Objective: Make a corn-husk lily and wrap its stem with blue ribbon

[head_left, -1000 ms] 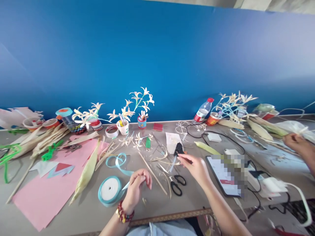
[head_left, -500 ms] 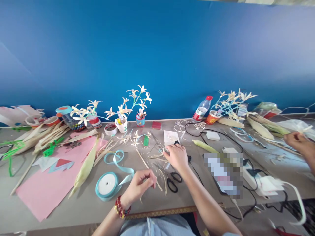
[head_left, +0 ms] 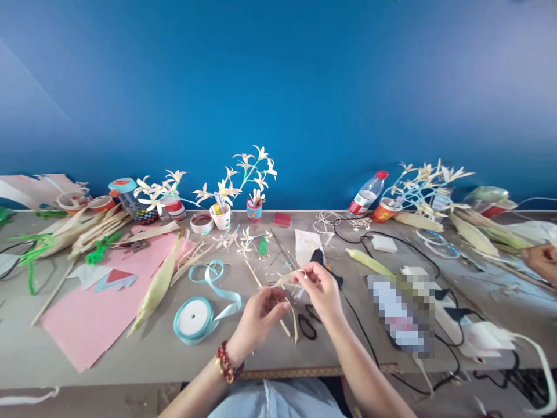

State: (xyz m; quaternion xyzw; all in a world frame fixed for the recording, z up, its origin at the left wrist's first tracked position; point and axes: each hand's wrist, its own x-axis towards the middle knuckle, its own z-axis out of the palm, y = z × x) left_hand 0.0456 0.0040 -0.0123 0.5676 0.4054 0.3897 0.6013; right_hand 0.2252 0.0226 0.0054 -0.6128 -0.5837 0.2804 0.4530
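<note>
My right hand (head_left: 321, 293) pinches one end of a pale strip of corn husk (head_left: 285, 280) over the middle of the table. Close by on the left, my left hand (head_left: 260, 318) has its fingers curled, with thumb and forefinger near each other; what they hold, if anything, is too small to tell. Black-handled scissors (head_left: 308, 328) lie partly behind my right wrist. Thin husk stalks (head_left: 290, 319) lie beneath both hands. Just past my right hand is a black glue gun (head_left: 318, 256), partly covered by the fingers.
To the left are a roll of light-blue ribbon (head_left: 194, 321), a corn husk (head_left: 155, 293) and pink paper (head_left: 82, 325). Husk flowers stand in a white cup (head_left: 221, 217) at the back. A phone (head_left: 398, 316) and a power strip (head_left: 450, 322) lie right. Another person's hand (head_left: 539, 262) is far right.
My right hand has lifted the husk strip from the table and drawn it nearer. My left hand has moved up and right towards it. The whole view has shifted slightly.
</note>
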